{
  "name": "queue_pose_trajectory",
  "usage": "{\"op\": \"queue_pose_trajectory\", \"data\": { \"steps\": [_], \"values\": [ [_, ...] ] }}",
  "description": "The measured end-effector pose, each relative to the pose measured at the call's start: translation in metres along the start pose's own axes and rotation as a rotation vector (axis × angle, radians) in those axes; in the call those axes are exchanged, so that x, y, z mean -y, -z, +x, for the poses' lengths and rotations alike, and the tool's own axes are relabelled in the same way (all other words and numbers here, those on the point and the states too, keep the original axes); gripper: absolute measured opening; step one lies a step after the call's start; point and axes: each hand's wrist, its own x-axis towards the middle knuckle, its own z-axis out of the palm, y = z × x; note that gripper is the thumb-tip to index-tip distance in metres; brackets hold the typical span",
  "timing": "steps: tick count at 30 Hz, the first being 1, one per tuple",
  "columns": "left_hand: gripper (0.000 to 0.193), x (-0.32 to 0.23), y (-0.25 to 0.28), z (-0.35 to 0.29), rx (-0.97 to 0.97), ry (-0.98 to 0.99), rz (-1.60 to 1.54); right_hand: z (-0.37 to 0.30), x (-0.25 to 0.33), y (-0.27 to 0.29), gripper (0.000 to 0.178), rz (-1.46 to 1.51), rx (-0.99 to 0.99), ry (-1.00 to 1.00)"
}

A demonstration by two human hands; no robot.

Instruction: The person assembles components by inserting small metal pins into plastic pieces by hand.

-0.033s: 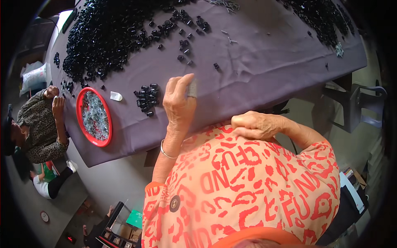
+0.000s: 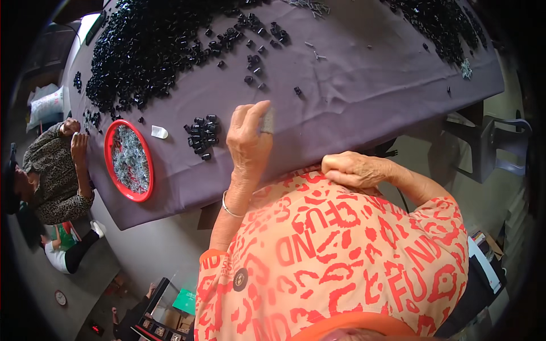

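Note:
Above the purple tablecloth's near edge, my left hand [image 2: 249, 136] is closed, with its fingers bent and a bracelet on the wrist. A grey wrap [image 2: 267, 121] shows at its fingertips, apparently worn on a finger. What those fingers pinch, if anything, is hidden. My right hand [image 2: 354, 169] is curled closed against my shirt [image 2: 341, 238], just below the table edge; its contents cannot be seen. Nearest my left hand lies a small cluster of black plastic fittings [image 2: 202, 133]. Left of them sits a red oval tray [image 2: 149, 176] filled with small silvery metal pieces [image 2: 129, 159].
A large heap of black fittings [image 2: 142, 51] covers the far left of the purple tablecloth [image 2: 330, 108], with another heap [image 2: 435, 28] far right. Screws [image 2: 310, 7] lie at the back. A white finger cover [image 2: 160, 132] rests beside the tray. Another person [image 2: 57, 170] works at the left.
Both my hands have shifted very slightly to the right, still closed. The things on the table look unmoved.

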Motion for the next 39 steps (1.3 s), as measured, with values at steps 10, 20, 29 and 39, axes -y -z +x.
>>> {"op": "queue_pose_trajectory", "data": {
  "steps": [10,20,29,39],
  "values": [
    [0.030,-0.010,-0.018,0.008,0.047,-0.067,-0.040,-0.046,-0.084,-0.023,0.024,-0.848,-0.726,-0.150],
    [0.026,-0.019,-0.043,0.014,0.060,-0.078,0.120,-0.087,-0.135,0.014,0.035,0.670,-0.887,-0.568],
    [0.017,-0.015,-0.044,0.016,0.101,-0.028,0.072,-0.070,-0.118,-0.023,0.050,0.573,-1.040,-0.615],
    [0.018,-0.012,-0.036,0.016,0.203,-0.002,-0.005,-0.052,-0.053,-0.006,0.045,0.160,-0.533,-0.564]
  ]
}}
